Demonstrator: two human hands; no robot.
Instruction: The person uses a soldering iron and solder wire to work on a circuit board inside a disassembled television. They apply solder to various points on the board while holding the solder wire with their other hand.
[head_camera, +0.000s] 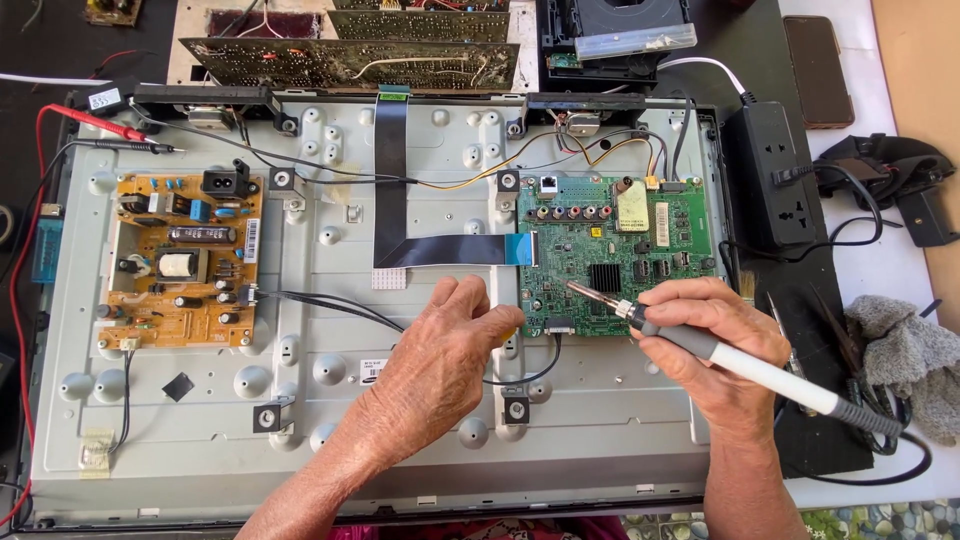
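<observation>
Right hand (715, 335) is closed around the grey grip of a soldering iron (700, 340), fingers wrapped and pressed together; its metal tip points up-left and sits over the lower middle of the green circuit board (650, 270), right of frame centre. Whether the tip touches the board cannot be told. Left hand (445, 350) rests at frame centre, fingers loosely curled, fingertips at the lower left edge of the green board beside a thin black cable (340, 305); it holds nothing that can be seen.

Surroundings: a flat black ribbon cable (390, 170) runs down from the upper edge and bends right into the green board. An orange power board (185, 260) is mounted at left of frame, well apart from both hands. Red and black probe leads (110, 130) lie at upper left. A black power strip (770, 180) stands just right of the green board, a grey rag (910, 350) at far right, and a dark phone (818, 70) at upper right.

Surface: both boards are fixed to a grey metal rear panel (400, 440), which lies flat on a workbench. Further bare circuit boards (350, 60) lie along the upper edge.
</observation>
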